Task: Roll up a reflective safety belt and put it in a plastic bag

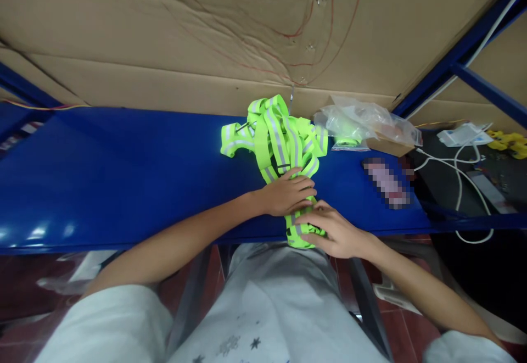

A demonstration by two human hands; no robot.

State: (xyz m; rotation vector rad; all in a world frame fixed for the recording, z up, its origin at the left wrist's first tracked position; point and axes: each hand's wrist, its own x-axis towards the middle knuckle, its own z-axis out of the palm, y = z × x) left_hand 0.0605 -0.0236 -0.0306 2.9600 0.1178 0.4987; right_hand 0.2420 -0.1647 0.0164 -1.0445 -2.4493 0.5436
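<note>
A tangled heap of neon yellow-green reflective straps (278,132) with silver stripes lies on the blue table, trailing toward its front edge. My left hand (288,194) lies across the straps' lower part, fingers bent over them; the undersides of its fingers are hidden. Close to my body, my right hand (333,228) holds the near end of the straps, its thumb and fingers curled around a bunched piece. Dark buckle-like bits show among the bands.
Clear plastic bags (366,121) and a small cardboard box (389,146) sit right of the heap. A blurred-out phone (387,182) lies nearer. Farther right, a white cable (457,187) loops over a black surface. Cardboard (197,77) lines the back of the blue table (123,182).
</note>
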